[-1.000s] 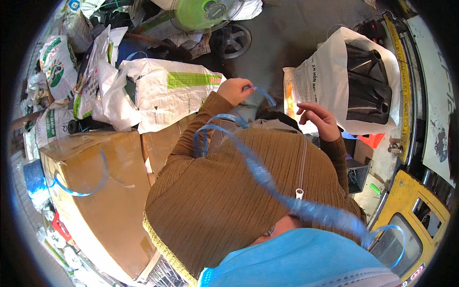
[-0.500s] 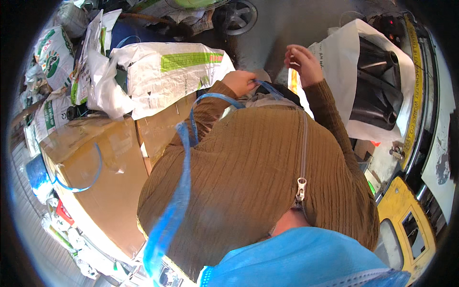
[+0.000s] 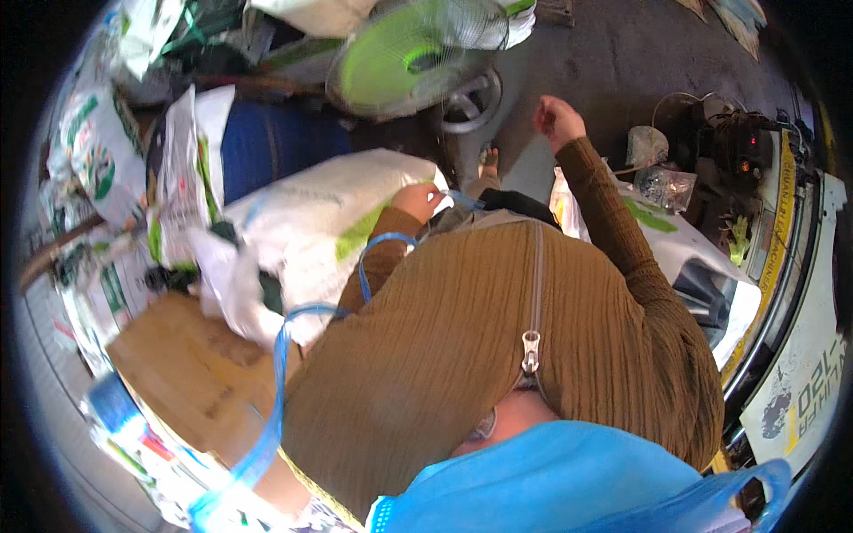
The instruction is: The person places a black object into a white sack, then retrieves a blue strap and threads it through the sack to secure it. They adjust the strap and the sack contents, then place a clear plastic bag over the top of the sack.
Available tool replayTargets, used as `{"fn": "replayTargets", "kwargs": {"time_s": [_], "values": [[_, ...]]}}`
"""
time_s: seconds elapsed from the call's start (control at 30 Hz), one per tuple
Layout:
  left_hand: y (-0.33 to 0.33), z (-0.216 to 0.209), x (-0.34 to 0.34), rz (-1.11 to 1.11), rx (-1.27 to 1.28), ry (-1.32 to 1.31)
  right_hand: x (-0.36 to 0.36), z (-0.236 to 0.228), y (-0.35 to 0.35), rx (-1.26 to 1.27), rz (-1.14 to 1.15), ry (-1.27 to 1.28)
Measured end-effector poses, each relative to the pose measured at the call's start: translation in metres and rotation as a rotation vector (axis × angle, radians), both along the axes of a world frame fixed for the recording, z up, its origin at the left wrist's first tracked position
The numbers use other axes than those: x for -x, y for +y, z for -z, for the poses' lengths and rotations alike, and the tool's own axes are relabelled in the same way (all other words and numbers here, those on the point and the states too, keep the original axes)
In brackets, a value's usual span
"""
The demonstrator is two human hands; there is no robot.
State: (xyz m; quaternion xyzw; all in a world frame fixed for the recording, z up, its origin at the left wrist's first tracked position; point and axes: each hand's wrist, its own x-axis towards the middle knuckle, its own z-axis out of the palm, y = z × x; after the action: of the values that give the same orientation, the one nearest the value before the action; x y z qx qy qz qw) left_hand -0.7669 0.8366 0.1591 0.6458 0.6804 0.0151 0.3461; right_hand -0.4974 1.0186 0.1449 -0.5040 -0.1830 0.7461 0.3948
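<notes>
My left hand is closed on a long blue plastic strip at waist height. From that hand the strip loops over my left forearm, then trails across my lap side toward the lower left. A short end of it shows just right of the fingers. My right hand is raised out ahead on the right, away from the strip. Its fingers are loosely curled and apart, and nothing shows in them. A white sack with green print lies beside my left hand.
A cardboard box stands at my left. Ahead are a green fan and a wheel. On the right, a white sack holds black parts, beside a machine edge with yellow lettering strip. A blue sack lies far left.
The view has shifted, bringing the fan and more floor into sight. My right hand has moved farther out from my body and its fingers have curled more. My left hand keeps hold of the strip.
</notes>
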Motion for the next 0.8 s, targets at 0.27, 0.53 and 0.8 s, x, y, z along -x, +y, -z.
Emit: {"fn": "replayTargets", "kwargs": {"time_s": [0.27,0.53,0.8], "values": [[0.157,0.0,-0.021,0.174,0.04,-0.161,-0.022,0.058,-0.012,0.113,-0.219,-0.214],[0.223,0.002,-0.137,0.72,0.085,-0.301,-0.11,0.099,-0.179,0.098,-0.332,-0.736],[0.146,0.069,-0.236,1.234,0.2,0.067,-0.148,0.17,-0.492,0.656,0.298,-0.518]]}}
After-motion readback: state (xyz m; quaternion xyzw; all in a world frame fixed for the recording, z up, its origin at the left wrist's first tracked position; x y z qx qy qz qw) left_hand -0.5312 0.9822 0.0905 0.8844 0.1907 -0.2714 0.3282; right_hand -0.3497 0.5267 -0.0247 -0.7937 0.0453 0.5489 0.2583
